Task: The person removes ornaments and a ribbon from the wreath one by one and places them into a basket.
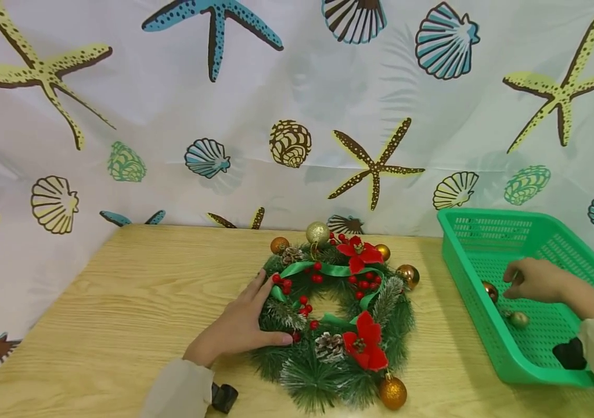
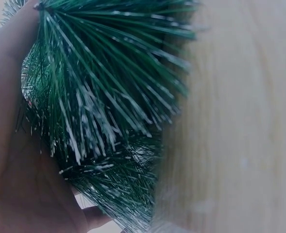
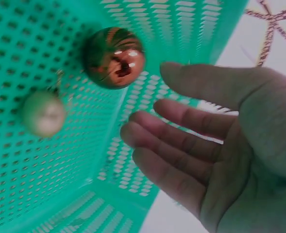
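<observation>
A green Christmas wreath (image 1: 328,371) lies on the table, with red poinsettias, berries, pinecones, a green ribbon and several baubles at its edge. My left hand (image 1: 241,325) rests on its left side, fingers and thumb spread against the greenery. In the left wrist view, frosted needles (image 2: 109,82) hide part of that hand. My right hand (image 1: 542,281) hovers inside the green basket (image 1: 485,337), holding nothing. Just beyond its fingertips in the right wrist view is a shiny copper bauble (image 3: 114,58). A pale gold bauble (image 3: 44,114) with a string lies near it.
The wooden table (image 1: 161,290) extends to the left of the wreath. A curtain (image 1: 255,98) printed with shells and starfish hangs behind it. The basket's raised rim (image 1: 464,284) stands between the wreath and my right hand. An orange glitter bauble (image 1: 393,392) lies at the wreath's front.
</observation>
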`<move>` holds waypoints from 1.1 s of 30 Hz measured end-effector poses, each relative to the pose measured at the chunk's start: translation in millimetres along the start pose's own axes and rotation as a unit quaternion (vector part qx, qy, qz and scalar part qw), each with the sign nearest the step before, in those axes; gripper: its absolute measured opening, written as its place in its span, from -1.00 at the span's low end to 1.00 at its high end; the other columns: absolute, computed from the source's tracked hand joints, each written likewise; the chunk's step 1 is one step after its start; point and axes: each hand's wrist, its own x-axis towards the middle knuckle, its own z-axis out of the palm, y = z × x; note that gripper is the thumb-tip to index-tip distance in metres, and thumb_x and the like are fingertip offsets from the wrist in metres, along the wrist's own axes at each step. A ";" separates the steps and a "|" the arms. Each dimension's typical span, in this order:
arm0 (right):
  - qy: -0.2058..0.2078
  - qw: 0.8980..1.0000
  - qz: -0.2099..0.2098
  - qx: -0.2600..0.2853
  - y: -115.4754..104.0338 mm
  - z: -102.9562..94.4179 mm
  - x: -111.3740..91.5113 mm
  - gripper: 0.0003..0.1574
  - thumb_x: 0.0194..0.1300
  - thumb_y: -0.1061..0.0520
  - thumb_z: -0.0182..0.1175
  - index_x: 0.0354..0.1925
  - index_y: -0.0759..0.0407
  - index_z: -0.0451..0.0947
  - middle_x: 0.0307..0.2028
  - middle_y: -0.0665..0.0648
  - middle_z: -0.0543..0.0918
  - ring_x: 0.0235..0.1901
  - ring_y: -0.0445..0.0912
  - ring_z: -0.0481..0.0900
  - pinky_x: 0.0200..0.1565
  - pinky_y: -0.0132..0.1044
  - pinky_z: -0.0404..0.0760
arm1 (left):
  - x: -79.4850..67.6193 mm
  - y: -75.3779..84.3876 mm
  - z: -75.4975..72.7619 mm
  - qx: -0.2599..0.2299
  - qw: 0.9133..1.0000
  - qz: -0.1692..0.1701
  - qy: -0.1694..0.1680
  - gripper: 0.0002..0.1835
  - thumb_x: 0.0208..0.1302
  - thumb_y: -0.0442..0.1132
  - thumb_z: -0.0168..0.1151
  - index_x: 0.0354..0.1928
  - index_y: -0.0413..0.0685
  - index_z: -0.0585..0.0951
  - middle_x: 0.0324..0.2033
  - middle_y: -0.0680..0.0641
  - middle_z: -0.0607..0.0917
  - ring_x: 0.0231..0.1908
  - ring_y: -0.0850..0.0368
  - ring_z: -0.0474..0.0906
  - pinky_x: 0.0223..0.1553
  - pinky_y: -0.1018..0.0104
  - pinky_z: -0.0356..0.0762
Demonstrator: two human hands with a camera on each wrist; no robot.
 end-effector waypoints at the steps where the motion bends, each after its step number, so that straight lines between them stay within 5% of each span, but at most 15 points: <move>1: 0.006 1.000 0.005 -0.001 -2.8 -1.0 -1.1 -0.53 0.19 0.13 0.29 -0.10 0.51 0.47 -0.28 0.33 0.64 -0.30 0.12 0.62 -0.33 -0.05 0.59 | 0.0 0.3 0.0 -0.002 1.000 0.000 -0.001 0.20 0.04 0.36 0.27 0.52 -0.04 -0.14 0.50 -0.17 -0.27 0.46 -0.32 -0.24 0.23 -0.47 -0.01; 21: 0.087 0.996 -0.032 -0.018 -44.5 -15.5 -19.0 -0.55 0.20 0.13 0.30 -0.07 0.46 0.48 -0.23 0.31 0.62 -0.28 0.09 0.64 -0.24 -0.02 0.60 | -1.0 3.8 -2.1 0.001 1.000 -0.006 -0.008 0.19 0.07 0.36 0.25 0.52 -0.06 -0.15 0.50 -0.18 -0.29 0.45 -0.33 -0.25 0.22 -0.48 -0.01; 33: 0.122 0.990 -0.070 -0.011 -76.1 0.4 -30.7 -0.62 0.19 0.15 0.32 -0.11 0.37 0.50 -0.23 0.20 0.63 -0.25 0.04 0.60 -0.24 -0.10 0.59 | 0.4 4.0 -0.4 0.011 1.000 -0.005 -0.003 0.19 0.06 0.35 0.26 0.52 -0.08 -0.13 0.50 -0.17 -0.27 0.45 -0.35 -0.20 0.22 -0.47 0.01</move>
